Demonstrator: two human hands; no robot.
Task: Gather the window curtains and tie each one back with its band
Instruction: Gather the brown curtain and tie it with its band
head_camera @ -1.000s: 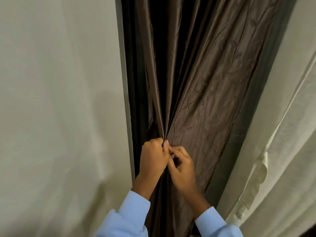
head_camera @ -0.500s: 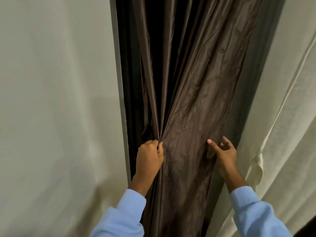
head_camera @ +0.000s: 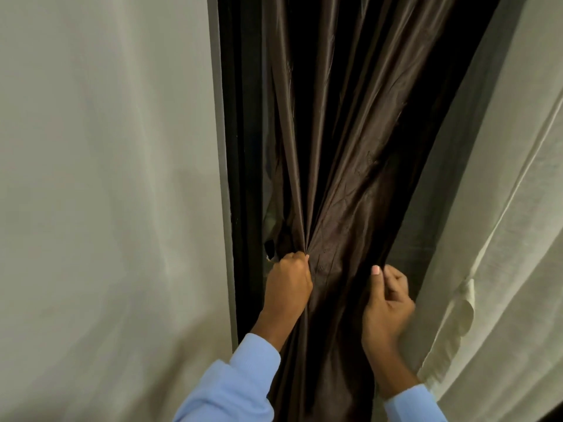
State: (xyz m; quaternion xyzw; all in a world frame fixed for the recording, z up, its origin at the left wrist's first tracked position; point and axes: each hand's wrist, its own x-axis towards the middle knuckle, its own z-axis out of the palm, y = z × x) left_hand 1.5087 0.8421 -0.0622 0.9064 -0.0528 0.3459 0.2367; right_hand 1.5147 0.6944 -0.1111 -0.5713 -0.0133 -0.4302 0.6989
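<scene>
Since a moment ago my right hand [head_camera: 387, 303] has curled round the right edge of the curtain [head_camera: 350, 178]; my left hand [head_camera: 288, 281] grips its gathered folds.

Your dark brown glossy curtain [head_camera: 344, 184] hangs in the middle. Its folds are drawn into one tight bunch where your left hand [head_camera: 288, 284] grips it, and they fan out wide above. Your right hand [head_camera: 387, 303] pinches its right edge. Just beside it on the right, a cream woven curtain [head_camera: 502, 239] hangs loose and slanting.
</scene>
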